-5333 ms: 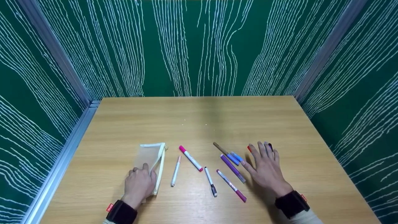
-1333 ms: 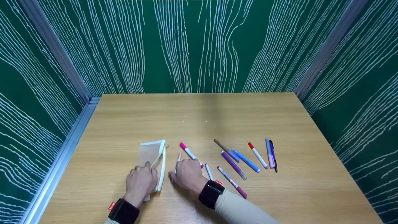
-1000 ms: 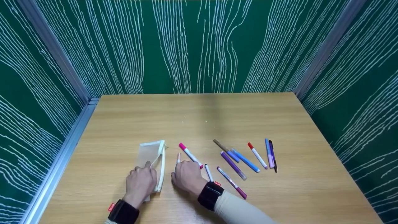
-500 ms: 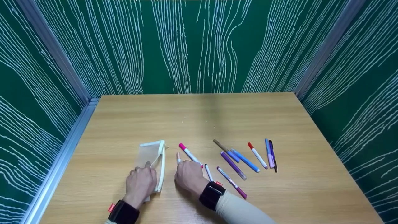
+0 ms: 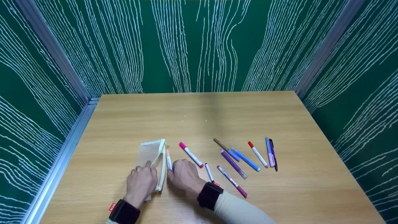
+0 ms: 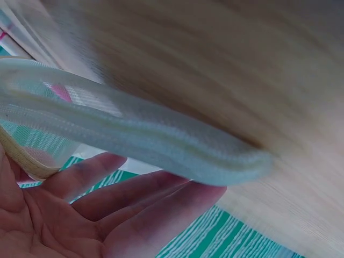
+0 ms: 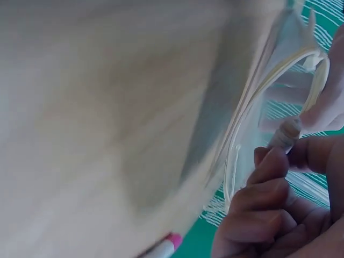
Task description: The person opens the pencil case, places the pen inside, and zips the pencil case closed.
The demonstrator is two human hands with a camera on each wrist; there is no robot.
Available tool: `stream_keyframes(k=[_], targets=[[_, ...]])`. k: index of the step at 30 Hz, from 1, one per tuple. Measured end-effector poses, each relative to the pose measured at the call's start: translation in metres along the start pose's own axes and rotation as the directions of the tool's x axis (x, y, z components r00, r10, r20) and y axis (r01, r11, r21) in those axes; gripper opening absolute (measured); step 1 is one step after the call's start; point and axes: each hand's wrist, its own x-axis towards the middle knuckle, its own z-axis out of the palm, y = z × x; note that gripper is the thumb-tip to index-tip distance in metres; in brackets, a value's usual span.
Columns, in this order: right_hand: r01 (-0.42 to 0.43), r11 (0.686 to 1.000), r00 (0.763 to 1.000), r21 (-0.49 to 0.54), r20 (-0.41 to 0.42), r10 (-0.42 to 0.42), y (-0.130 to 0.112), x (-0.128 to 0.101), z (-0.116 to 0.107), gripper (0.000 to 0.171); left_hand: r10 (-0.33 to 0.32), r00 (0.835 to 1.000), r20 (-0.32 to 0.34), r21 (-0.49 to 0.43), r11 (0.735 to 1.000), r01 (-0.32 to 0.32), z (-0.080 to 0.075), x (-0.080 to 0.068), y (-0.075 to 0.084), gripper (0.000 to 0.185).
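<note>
A pale mesh zip pouch [image 5: 148, 153] lies left of centre, its zipped mouth gaping to the right. My left hand [image 5: 141, 182] holds the pouch's upper edge at the opening; in the left wrist view the fingers [image 6: 156, 207] extend along the pouch's pale rim [image 6: 161, 137]. My right hand [image 5: 186, 175] pinches a white marker [image 5: 168, 160] with a pale pink cap, right beside the pouch mouth. In the right wrist view the marker's end [image 7: 285, 135] shows between thumb and index finger, close before the opening.
On the wooden table [image 5: 199, 109] lie a pink-capped marker [image 5: 191, 155], a black-capped marker [image 5: 209, 172], a magenta marker [image 5: 232, 181], a purple one [image 5: 233, 165], a red-capped one [image 5: 258, 154] and several others. Green walls [image 5: 192, 62] with white lines surround the table.
My right hand has left the right-hand pens, taken hold of the pale pink-capped marker, and moved it left to the pouch mouth. The left hand keeps its place on the pouch.
</note>
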Motion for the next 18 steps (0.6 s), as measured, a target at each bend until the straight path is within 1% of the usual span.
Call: stream_keyframes(k=[1,3,5,6,9,12,15,18], targets=[[-0.015,0.998,1.000,0.061,0.014,0.015,-0.002,0.000,0.001,0.038,0.000,1.000,0.005,0.003,1.000,0.000,0.000,0.000,0.000,0.035],[-0.054,0.983,0.998,0.177,0.049,0.046,-0.005,0.001,0.003,0.034,0.008,1.000,0.000,0.011,1.000,-0.008,0.000,0.000,0.000,0.036],[-0.099,0.960,0.994,0.263,0.081,0.080,-0.009,0.003,0.006,0.031,0.016,1.000,-0.004,0.019,1.000,-0.016,0.000,0.000,0.000,0.037],[-0.116,0.951,0.992,0.288,0.089,0.094,-0.010,0.004,0.008,0.031,0.015,1.000,0.001,0.022,1.000,-0.015,0.000,0.000,0.000,0.038],[-0.165,0.929,0.985,0.331,0.111,0.135,-0.015,0.008,0.013,0.034,0.002,1.000,0.023,0.031,1.000,-0.002,0.000,0.000,0.000,0.040],[-0.188,0.920,0.981,0.344,0.116,0.158,-0.019,0.011,0.018,0.036,-0.019,0.999,0.044,0.037,0.999,0.018,0.001,0.001,0.001,0.040],[-0.220,0.907,0.974,0.358,0.131,0.185,-0.022,0.015,0.021,0.035,-0.023,0.998,0.050,0.044,0.999,0.021,0.001,0.002,0.001,0.036],[-0.274,0.886,0.960,0.374,0.165,0.227,-0.025,0.018,0.023,0.033,-0.018,0.999,0.048,0.046,0.999,0.016,0.001,0.002,0.001,0.032]])
